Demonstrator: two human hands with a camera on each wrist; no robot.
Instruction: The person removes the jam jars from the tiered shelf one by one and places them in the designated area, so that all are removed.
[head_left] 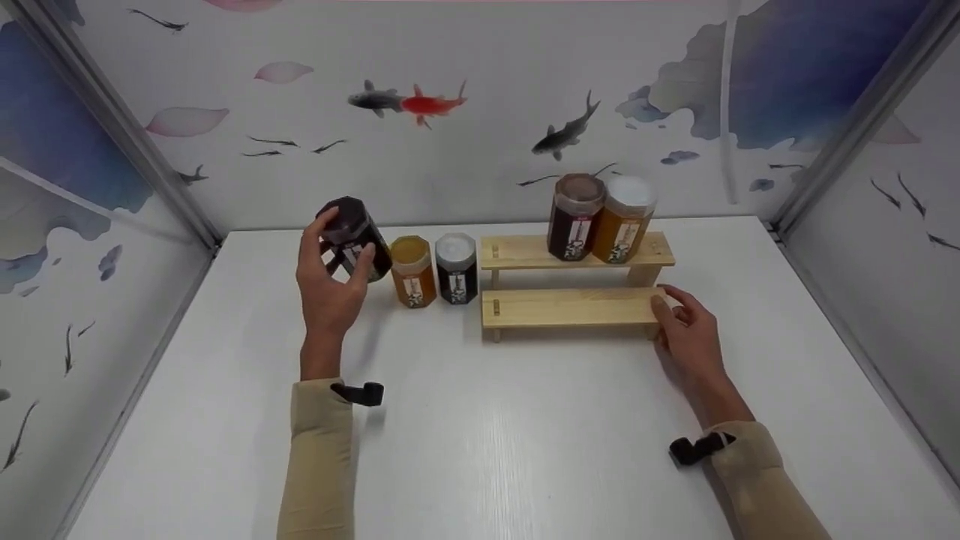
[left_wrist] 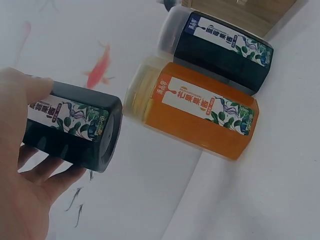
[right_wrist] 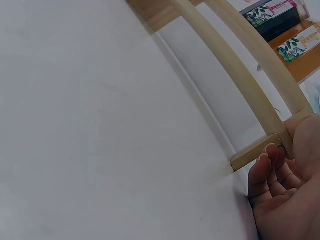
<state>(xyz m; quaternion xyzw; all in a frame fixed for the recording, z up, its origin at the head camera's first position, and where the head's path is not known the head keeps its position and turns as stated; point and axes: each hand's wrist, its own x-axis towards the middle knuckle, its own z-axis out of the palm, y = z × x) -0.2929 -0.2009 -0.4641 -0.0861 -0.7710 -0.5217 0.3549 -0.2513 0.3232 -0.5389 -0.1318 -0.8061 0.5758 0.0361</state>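
My left hand (head_left: 328,296) grips a dark octagonal jar (head_left: 347,219), thumb on one side and fingers on the other. The jar is raised above the table and tilted; in the left wrist view its label faces the camera. Just right of it stand an orange jar (head_left: 412,271) and a dark jar with a whitish lid (head_left: 456,268), side by side. My right hand (head_left: 694,337) holds the right end of the lower step of a two-step wooden rack (head_left: 570,307), thumb on top. In the right wrist view the fingers are curled by the rack's end leg (right_wrist: 255,151).
On the rack's upper step stand a dark reddish jar (head_left: 576,217) and an orange jar with a white lid (head_left: 625,221), close together toward the right. White panels (head_left: 480,172) painted with fish and leaves rise behind and beside the white table (head_left: 480,435).
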